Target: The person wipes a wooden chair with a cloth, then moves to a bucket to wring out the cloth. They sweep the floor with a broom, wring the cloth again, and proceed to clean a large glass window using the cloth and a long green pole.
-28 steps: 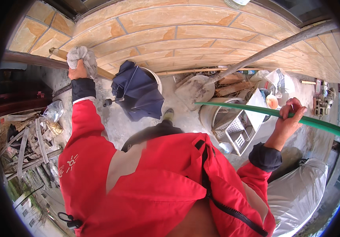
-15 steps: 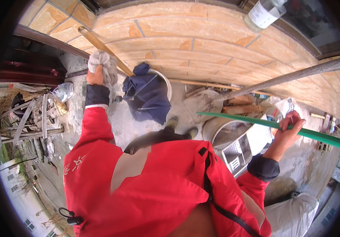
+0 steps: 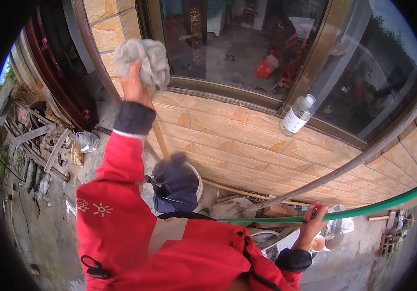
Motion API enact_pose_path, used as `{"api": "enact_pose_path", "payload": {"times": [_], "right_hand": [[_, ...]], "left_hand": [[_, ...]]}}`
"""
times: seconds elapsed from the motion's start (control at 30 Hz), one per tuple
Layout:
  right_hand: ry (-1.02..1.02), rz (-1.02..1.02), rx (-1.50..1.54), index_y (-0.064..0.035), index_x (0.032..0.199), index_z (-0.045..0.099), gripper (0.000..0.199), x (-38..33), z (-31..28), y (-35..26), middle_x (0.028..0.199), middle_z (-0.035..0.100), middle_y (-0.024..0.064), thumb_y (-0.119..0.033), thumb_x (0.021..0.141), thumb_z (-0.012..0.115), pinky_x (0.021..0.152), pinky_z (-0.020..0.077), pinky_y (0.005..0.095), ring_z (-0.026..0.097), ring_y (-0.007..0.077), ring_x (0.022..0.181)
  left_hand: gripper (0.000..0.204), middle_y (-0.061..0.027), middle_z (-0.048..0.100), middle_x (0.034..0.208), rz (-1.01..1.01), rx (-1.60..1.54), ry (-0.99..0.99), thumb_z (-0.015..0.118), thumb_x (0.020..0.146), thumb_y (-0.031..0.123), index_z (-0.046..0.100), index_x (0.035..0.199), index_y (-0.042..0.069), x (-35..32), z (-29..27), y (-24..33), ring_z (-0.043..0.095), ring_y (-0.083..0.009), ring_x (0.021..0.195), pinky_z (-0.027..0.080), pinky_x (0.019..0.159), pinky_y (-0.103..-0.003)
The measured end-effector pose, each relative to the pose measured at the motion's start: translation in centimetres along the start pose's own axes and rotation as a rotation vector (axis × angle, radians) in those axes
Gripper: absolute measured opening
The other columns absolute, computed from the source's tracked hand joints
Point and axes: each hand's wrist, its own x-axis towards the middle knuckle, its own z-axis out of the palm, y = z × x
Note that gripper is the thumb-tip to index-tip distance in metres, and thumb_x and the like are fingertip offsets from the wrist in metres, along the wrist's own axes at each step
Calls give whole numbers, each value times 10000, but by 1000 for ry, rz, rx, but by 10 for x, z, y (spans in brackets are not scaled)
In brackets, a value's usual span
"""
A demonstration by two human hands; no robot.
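My left hand (image 3: 134, 89) is closed around a bunched grey cloth (image 3: 146, 60), raised in front of the tiled strip and the left edge of the window (image 3: 247, 68). My right hand (image 3: 312, 224) grips a long green strip (image 3: 383, 208) low at the right. Tapering toward my waist, the strip runs off past the right rim. On the window ledge stands a clear bottle (image 3: 297, 116) with a white label, apart from both hands. Below my left forearm, a dark blue folded umbrella (image 3: 173, 186) sits in a pale bucket (image 3: 198, 182).
A long wooden pole (image 3: 349, 155) leans against the tiled wall (image 3: 228, 145) at the right. Another wooden handle (image 3: 159, 138) rises from near the bucket. Scrap boards (image 3: 34, 136) lie at the left below a dark red door (image 3: 55, 72). Bricks (image 3: 391, 242) lie at right.
My view has tilted up, bringing the window into sight. My left hand has lifted the cloth higher, toward the window's left edge. My right hand still holds the green strip, now lower in view.
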Motion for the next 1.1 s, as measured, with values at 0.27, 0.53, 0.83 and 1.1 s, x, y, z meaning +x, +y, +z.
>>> {"api": "enact_pose_path", "payload": {"times": [0.27, 0.53, 0.83, 1.1], "right_hand": [[89, 23, -21, -35, 871, 576, 404, -5, 23, 24, 708, 535, 27, -412, 989, 489, 393, 248, 214, 321, 54, 413], [239, 54, -95, -26, 838, 592, 407, 12, 48, 10, 680, 534, 26, -389, 993, 490, 393, 241, 216, 322, 51, 413], [254, 24, -85, -23, 840, 611, 348, 5, 45, 15, 648, 535, 24, -324, 988, 518, 384, 222, 208, 334, 48, 416], [233, 10, -70, -10, 865, 620, 372, 0, 32, 14, 637, 551, 23, -351, 981, 530, 378, 209, 206, 327, 42, 407]], "left_hand": [[621, -217, 330, 1417, 990, 1086, 80, 713, 644, 0, 545, 1242, 7, 95, 66, -102, 329, -423, 1285, 313, 1061, -451], [646, -183, 327, 1463, 848, 1040, -345, 624, 646, -70, 596, 1259, 135, -10, 72, -171, 290, -446, 1335, 283, 1091, -491], [577, -159, 422, 1397, 1244, 984, -155, 665, 699, 50, 565, 1265, 105, 95, 232, -68, 381, -407, 1275, 332, 1040, -481], [481, -107, 366, 1492, 1047, 1162, -1094, 576, 719, 15, 630, 1187, 114, -19, 110, -174, 510, -299, 1171, 475, 892, -378]]}}
